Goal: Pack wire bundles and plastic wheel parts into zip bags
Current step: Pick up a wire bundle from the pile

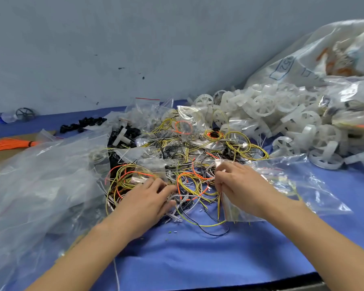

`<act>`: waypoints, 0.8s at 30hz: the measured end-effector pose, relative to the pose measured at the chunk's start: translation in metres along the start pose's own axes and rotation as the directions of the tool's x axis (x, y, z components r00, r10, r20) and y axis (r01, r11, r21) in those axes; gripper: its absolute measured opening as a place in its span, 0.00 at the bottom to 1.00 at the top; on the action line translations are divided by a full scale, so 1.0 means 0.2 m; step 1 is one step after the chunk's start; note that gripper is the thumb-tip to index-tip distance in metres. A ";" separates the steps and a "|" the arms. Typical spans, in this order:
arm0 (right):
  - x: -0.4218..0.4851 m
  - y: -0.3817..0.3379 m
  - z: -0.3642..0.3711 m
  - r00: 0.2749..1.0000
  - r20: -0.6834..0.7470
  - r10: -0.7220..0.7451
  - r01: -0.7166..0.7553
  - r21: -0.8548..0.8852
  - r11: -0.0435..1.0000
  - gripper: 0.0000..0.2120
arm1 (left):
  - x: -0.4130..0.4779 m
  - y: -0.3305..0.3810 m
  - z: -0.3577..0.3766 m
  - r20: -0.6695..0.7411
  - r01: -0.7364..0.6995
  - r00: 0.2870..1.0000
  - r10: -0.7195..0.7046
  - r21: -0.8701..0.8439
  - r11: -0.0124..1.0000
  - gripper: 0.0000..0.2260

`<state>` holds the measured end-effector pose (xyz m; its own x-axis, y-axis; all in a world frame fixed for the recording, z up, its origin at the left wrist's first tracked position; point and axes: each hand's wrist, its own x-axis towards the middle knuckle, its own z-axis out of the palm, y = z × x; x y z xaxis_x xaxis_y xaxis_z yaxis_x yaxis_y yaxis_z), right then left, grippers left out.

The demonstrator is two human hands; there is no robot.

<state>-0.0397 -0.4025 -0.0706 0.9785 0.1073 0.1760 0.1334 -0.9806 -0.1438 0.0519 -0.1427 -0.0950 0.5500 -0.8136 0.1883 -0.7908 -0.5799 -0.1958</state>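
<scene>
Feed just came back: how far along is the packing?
Done: some filled zip bags lie behind the wires. In hand: right hand holds a zip bag with wires inside; left hand reaches into the loose wires. Left: most wires and the wheel pile.

The large printed sack [315, 57] at the bench's far right corner runs off the picture's right edge, its lettering too blurred to read. The left hand [149, 200] covers part of the wire tangle [189, 164], fingertips buried. The clear bag heap [36, 185] is cut by the left edge.
</scene>
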 end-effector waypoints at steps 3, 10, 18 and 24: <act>-0.01 -0.01 -0.01 1.000 0.020 0.017 -0.017 0.015 1.000 0.11 | 0.09 -0.02 0.01 -0.022 0.040 0.999 -0.038 0.074 0.996 0.18; 0.04 -0.08 0.02 0.992 -0.112 0.063 -0.051 0.111 0.993 0.10 | 0.11 -0.08 -0.04 0.223 0.091 0.973 -0.055 -0.154 0.984 0.24; 0.24 -0.29 0.13 0.983 -0.001 0.182 -0.181 0.078 0.980 0.18 | 0.02 -0.02 -0.12 -0.046 0.020 0.998 -0.051 -0.512 0.859 0.25; 0.23 -0.31 0.13 0.980 0.024 0.195 -0.196 0.071 0.978 0.15 | 0.00 0.02 -0.05 -0.025 -0.080 0.997 0.077 -0.427 0.901 0.16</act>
<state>0.0004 -0.3330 -0.0793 0.9892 -0.0821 0.1210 -0.0504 -0.9683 -0.2447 0.0474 -0.1448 -0.0868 0.4810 -0.8544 0.1963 -0.8709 -0.4400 0.2191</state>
